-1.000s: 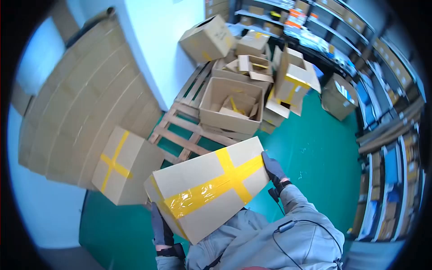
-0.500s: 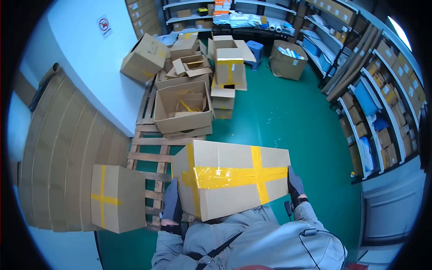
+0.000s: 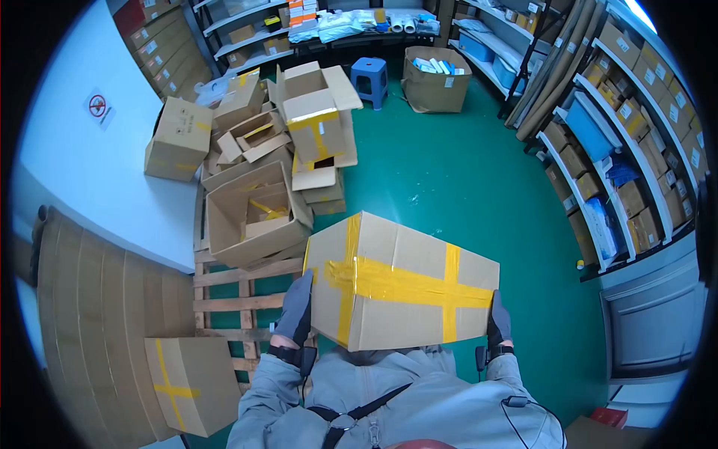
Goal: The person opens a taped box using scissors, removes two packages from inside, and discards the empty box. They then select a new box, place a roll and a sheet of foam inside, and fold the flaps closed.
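A large cardboard box (image 3: 404, 318) sealed with crossed yellow tape is held in front of my body, above the floor. My left hand (image 3: 294, 308), in a dark glove, presses against its left side. At the opposite end, my right hand (image 3: 499, 320), also gloved, grips the right side. The fingertips are partly hidden by the box. Below and left of my left hand stands another taped cardboard box (image 3: 213, 374), touching neither hand.
A wooden pallet (image 3: 239, 304) lies at left, with an opened carton (image 3: 224, 224) and several other boxes piled behind it. Flattened cardboard (image 3: 97, 322) leans along the left wall. A blue stool (image 3: 370, 81), a carton of rolls (image 3: 437, 90) and loaded shelves (image 3: 621, 172) stand beyond.
My view has turned to the right, so the pallet and piled boxes sit further left. The box is still between both hands and has turned slightly.
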### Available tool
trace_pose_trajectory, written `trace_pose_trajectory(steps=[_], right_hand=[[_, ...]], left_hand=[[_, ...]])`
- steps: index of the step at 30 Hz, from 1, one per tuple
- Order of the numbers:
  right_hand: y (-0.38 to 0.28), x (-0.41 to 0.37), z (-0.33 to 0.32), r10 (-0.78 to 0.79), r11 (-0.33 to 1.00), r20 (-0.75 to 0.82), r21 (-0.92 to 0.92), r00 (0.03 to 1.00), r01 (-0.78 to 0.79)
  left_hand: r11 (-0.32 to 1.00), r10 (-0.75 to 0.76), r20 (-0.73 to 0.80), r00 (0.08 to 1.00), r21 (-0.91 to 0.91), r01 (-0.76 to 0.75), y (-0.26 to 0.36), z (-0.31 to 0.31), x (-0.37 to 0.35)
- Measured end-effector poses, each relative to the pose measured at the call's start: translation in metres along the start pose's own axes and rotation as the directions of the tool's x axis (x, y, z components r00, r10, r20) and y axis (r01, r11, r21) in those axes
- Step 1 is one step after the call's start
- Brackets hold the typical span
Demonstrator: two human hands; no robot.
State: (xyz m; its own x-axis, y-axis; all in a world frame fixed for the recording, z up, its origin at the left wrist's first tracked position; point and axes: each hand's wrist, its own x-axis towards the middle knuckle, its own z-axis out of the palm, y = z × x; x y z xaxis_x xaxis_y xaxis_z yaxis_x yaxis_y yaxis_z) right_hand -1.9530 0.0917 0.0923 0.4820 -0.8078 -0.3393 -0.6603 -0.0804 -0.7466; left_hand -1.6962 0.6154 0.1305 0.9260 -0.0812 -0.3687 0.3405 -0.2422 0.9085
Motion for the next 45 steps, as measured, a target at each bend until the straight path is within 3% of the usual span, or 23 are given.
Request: trace_pose_trajectory(steps=[1, 3, 6, 10, 14, 19, 20, 22, 24, 26, 30, 34, 37, 42, 45], right_hand=[[-0.014, 0.02, -0.001, -0.078, 0.996, -0.035, 0.037, 0.996, 0.079], [-0.039, 0.057, -0.01, -0.052, 0.998, -0.021, 0.027, 0.998, 0.053], [-0.058, 0.093, -0.019, 0.031, 0.999, 0.022, -0.019, 0.999, -0.031], [-0.06, 0.148, -0.024, -0.045, 0.999, -0.058, -0.003, 0.997, 0.045], [-0.096, 0.162, -0.021, 0.1, 0.99, -0.042, -0.099, 0.994, -0.104], [-0.118, 0.194, -0.011, 0.173, 0.985, -0.063, 0.033, 0.983, -0.171], [-0.143, 0.188, -0.011, 0.17, 0.985, -0.084, 0.039, 0.982, -0.168], [-0.231, 0.254, 0.063, 0.17, 0.985, -0.129, 0.061, 0.977, -0.163], [-0.251, 0.271, 0.078, 0.175, 0.983, -0.176, 0.087, 0.969, -0.162], [-0.259, 0.277, 0.084, 0.185, 0.981, -0.223, 0.106, 0.957, -0.165], [-0.249, 0.286, 0.076, 0.173, 0.981, -0.308, 0.14, 0.935, -0.136], [-0.236, 0.293, 0.081, 0.21, 0.973, -0.362, 0.164, 0.908, -0.159], [-0.219, 0.337, 0.083, 0.34, 0.84, -0.185, 0.5, 0.922, -0.209], [-0.238, 0.403, 0.102, 0.318, 0.892, -0.275, 0.412, 0.907, -0.188], [-0.282, 0.461, 0.118, 0.316, 0.831, -0.209, 0.531, 0.926, -0.164]], left_hand=[[0.995, 0.052, 0.008, 0.999, 0.081, -0.053, 0.012, 0.011, 0.02], [0.98, 0.113, 0.02, 0.993, 0.163, -0.115, 0.033, 0.034, 0.057], [0.99, -0.093, 0.005, 0.996, 0.11, 0.092, 0.055, 0.067, 0.088], [0.976, -0.098, 0.013, 0.995, 0.199, 0.093, 0.111, 0.104, 0.104], [0.976, -0.147, 0.065, 0.987, 0.169, 0.135, 0.142, 0.131, 0.15], [0.955, -0.144, 0.127, 0.981, 0.277, 0.104, 0.151, 0.159, 0.256], [0.951, -0.133, 0.158, 0.978, 0.298, 0.081, 0.16, 0.167, 0.276], [0.939, -0.106, 0.224, 0.969, 0.342, 0.024, 0.183, 0.181, 0.322], [0.931, -0.074, 0.276, 0.958, 0.364, -0.034, 0.215, 0.19, 0.368], [0.905, -0.022, 0.368, 0.93, 0.402, -0.137, 0.244, 0.198, 0.407], [0.844, 0.137, 0.371, 0.918, 0.441, -0.305, 0.261, 0.229, 0.502], [0.884, -0.016, 0.352, 0.936, 0.442, -0.151, 0.357, 0.25, 0.531], [0.894, -0.002, 0.371, 0.928, 0.417, -0.165, 0.385, 0.27, 0.561], [0.906, -0.028, 0.353, 0.935, 0.404, -0.125, 0.407, 0.303, 0.613], [0.916, -0.011, 0.318, 0.948, 0.383, -0.118, 0.419, 0.324, 0.653]])
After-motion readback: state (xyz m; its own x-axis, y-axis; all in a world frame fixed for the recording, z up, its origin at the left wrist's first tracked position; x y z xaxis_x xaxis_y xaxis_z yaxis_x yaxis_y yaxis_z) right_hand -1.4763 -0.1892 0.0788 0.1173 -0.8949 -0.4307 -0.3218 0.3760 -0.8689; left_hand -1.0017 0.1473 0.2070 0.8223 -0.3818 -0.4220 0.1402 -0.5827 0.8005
